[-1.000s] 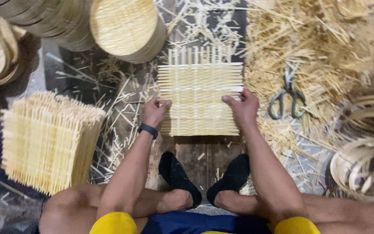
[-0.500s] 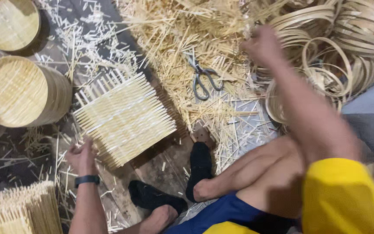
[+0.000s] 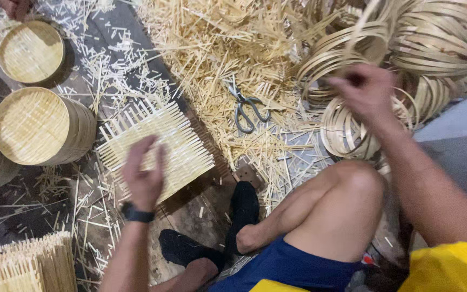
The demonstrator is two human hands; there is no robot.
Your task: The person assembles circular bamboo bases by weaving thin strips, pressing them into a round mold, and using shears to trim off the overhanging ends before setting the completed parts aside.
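No packages, labels or signs lay anywhere in view. No screens showed either. Only loose, unmarked bamboo work covered the floor.

I saw a woven mat (image 3: 158,148) of pale, matt bamboo slats, rough at its bristling edges. The round trays (image 3: 39,127) showed the same dry, fine weave. Thin bamboo hoops (image 3: 433,38) looked smoother, with a slight sheen. Splintery offcuts (image 3: 217,48) littered a dark, worn wooden board (image 3: 201,211). The scissors (image 3: 247,111) were dull grey metal. The socks (image 3: 244,208) were matt black cloth.
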